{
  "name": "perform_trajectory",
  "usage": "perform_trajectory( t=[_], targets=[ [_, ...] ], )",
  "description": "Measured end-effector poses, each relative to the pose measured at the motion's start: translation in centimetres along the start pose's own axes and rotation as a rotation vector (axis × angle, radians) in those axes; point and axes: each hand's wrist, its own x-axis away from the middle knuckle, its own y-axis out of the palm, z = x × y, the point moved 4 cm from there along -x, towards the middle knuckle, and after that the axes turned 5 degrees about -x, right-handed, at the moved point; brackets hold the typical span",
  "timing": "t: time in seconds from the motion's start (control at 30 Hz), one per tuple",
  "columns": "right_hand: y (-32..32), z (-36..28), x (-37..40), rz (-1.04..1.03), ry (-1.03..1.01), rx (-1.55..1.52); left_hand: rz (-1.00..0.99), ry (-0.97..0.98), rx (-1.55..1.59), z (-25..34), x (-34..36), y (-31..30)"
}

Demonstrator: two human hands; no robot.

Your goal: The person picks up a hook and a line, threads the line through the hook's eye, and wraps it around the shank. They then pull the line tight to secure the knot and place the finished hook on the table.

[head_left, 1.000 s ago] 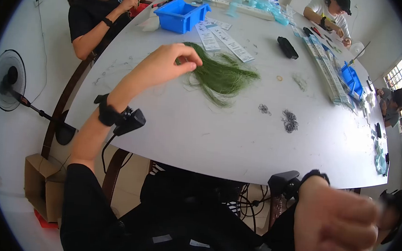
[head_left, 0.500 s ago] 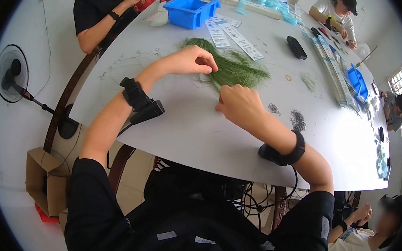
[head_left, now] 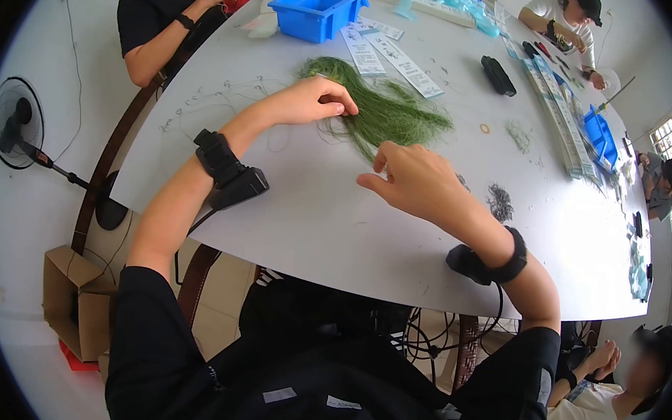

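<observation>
A loose bundle of thin green line strands [head_left: 395, 116] lies spread on the table in front of me. My left hand [head_left: 309, 102] is at the bundle's left edge, its fingers curled and thumb drawn toward the fingertips; any strand between them is too fine to make out. Just below the bundle's near edge, my right hand [head_left: 417, 177] hovers with thumb and index finger apart and nothing visible in it. Beside that hand lies a small pile of dark, hook-like pieces [head_left: 499, 202]. Thin strands with tiny dark ends [head_left: 223, 94] are scattered left of my left hand.
Behind the bundle are a blue bin [head_left: 313, 20] and printed paper strips [head_left: 399, 61]. A black case [head_left: 498, 76], a small ring [head_left: 484, 128] and long packets [head_left: 557, 109] lie to the right. Several people sit around the white table [head_left: 310, 232].
My right hand has opened, its thumb and index finger parting, and shifted slightly right. My left hand has moved slightly left, its thumb drawn back a little.
</observation>
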Motion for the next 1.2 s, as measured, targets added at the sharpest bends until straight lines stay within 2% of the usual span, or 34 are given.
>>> perform_trajectory(
  t=[0.07, 0.27, 0.37, 0.57, 0.67, 0.8, 0.9, 1.0, 1.1, 1.2],
  targets=[
    [1.3, 0.3, -1.1, -0.015, -0.004, 0.086, -0.007, 0.001, 0.006, 0.1, 0.0, 0.1],
    [2.6, 0.8, -2.9, 0.069, 0.029, 0.088, -0.020, -0.009, 0.036, 0.1, 0.3, 0.1],
    [2.8, 1.7, -2.8, 0.017, -0.001, 0.046, -0.018, -0.025, 0.049, 0.3, 0.4, 0.0],
    [0.3, 2.2, -1.5, 0.006, 0.039, -0.196, -0.009, -0.013, 0.063, 0.1, 0.5, 0.0],
    [-1.1, 1.9, -0.6, 0.097, -0.017, -0.315, -0.007, -0.002, 0.037, -0.2, 0.4, -0.1],
    [-3.9, 0.9, 0.6, -0.157, -0.021, -0.527, 0.008, -0.057, 0.087, -0.5, 0.4, -0.1],
    [-7.3, 0.1, 1.9, -0.152, 0.048, -0.748, 0.013, -0.001, 0.176, -0.8, 0.4, 0.2],
    [-9.6, 0.2, 2.3, -0.153, -0.062, -0.896, 0.046, 0.036, 0.117, -0.8, 0.3, 0.6],
    [-10.0, 0.9, 2.3, -0.091, -0.058, -0.803, 0.045, -0.023, -0.065, -1.0, 0.3, 0.9],
    [-9.4, 2.3, 1.7, 0.034, -0.088, -0.719, 0.114, -0.005, -0.096, -0.7, 0.1, 1.3]
  ],
)
